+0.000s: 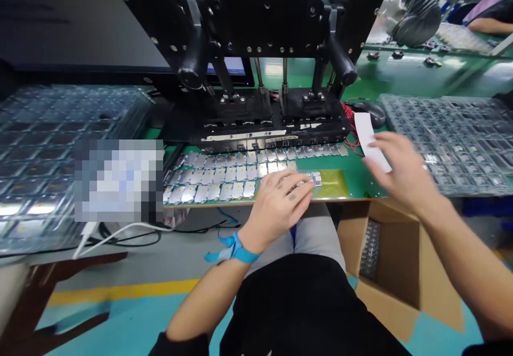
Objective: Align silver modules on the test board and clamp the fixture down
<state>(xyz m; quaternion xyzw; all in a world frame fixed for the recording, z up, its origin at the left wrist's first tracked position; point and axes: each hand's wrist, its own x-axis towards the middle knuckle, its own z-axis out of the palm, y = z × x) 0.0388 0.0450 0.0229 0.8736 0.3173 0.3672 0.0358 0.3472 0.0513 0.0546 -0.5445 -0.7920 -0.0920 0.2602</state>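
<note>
The left hand (pixel 282 198) partly covers a circuit board (pixel 316 178) on the green bench (pixel 358 182); from here I can't tell whether it grips. The right hand (pixel 401 169) touches a white paper strip (pixel 364 130), its grip equally unclear.

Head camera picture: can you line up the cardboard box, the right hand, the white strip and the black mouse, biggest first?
1. Cardboard box
2. Right hand
3. White strip
4. Black mouse, partly hidden and seemingly farther away, so only its look here counts.
</note>
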